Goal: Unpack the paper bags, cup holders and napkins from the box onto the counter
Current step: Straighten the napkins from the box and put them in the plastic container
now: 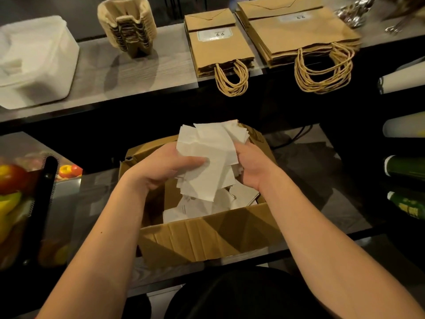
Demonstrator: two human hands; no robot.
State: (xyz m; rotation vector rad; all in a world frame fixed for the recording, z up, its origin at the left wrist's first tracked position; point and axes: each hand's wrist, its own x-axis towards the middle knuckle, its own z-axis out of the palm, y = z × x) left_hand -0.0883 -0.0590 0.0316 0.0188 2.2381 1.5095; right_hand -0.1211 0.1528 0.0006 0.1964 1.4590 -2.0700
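You had both hands, left [161,166] and right [250,166], clamped on a loose, fanned napkin wad [207,157] just above the open box [207,236], well short of the worktop [138,65] ahead, so outer sheets risked sliding back in mid-lift.

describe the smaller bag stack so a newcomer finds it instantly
Look along the grey counter above the box. Two stacks of brown paper bags lie flat at its right. The smaller stack is the left one, beside the cup holders, narrower, its handles overhanging the edge.
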